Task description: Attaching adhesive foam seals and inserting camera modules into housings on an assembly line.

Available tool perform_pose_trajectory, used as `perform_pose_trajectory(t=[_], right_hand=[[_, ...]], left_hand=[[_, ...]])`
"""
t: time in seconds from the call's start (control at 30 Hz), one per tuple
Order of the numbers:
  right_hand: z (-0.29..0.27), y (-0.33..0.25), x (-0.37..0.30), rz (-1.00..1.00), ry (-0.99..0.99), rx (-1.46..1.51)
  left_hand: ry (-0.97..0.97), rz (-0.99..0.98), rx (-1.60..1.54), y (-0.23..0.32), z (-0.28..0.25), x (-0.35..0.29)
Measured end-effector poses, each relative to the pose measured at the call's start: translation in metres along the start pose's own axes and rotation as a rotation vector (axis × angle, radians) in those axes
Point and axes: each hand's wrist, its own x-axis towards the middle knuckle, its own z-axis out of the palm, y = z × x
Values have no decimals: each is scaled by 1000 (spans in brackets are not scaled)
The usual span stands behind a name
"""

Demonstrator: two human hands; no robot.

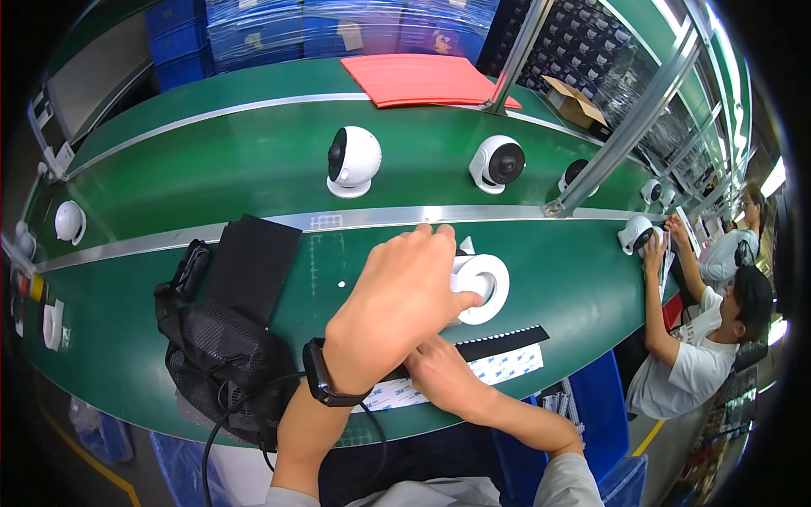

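My left hand (pixel 397 308), with a dark watch on its wrist, reaches across and grips a round white camera unit (pixel 483 287) lying on the green bench, its ring-shaped base facing up. My right hand (pixel 441 367) lies under the left forearm, fingers pressed on a black strip (pixel 507 342) and a white sheet of adhesive pads (pixel 498 367) at the front edge. What the right fingers pinch is hidden.
Round white cameras (pixel 353 160) (pixel 497 163) stand on the green conveyor behind. A black mesh bag (pixel 224 355) and a black pad (pixel 253 266) lie at the left. Red sheet (pixel 418 80) at the back. A seated person (pixel 701 338) works at the right.
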Motion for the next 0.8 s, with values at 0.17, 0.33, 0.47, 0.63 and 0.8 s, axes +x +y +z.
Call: perform_pose_trajectory(t=[0.17,0.33,0.47,0.63,0.8], right_hand=[[16,5,-5,56,182,99],[13,5,-15,224,336,512],[-11,0,-16,16,553,472],[-60,5,10,40,725,310],[-73,17,38,231,646,371]], left_hand=[[-4,-42,-11,-8,-3,0],[19,-59,-12,-16,-4,3],[38,-34,-33,-22,-5,3],[79,55,-49,-41,4,4],[48,36,-79,-49,4,5]])
